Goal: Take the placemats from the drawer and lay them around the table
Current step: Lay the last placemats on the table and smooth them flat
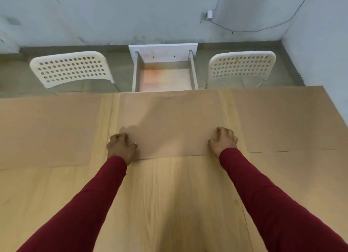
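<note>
Head view is showing both hands resting on the middle placemat [169, 123], lying flat at the table's [169, 195] far edge. The left hand [121, 146] is pressing its near left corner, fingers curled together; the right hand [224, 140] is pressing its near right corner, fingers slightly spread. Beyond, the drawer [163, 76] is standing open between two white chairs [71, 69].

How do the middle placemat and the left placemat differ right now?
Both hands, left hand and right hand, press on the middle placemat; nothing touches the left placemat. The middle one lies wholly in view in front of the open drawer; the left one runs off the picture's edge. Both are flat, tan, and on the table.
</note>
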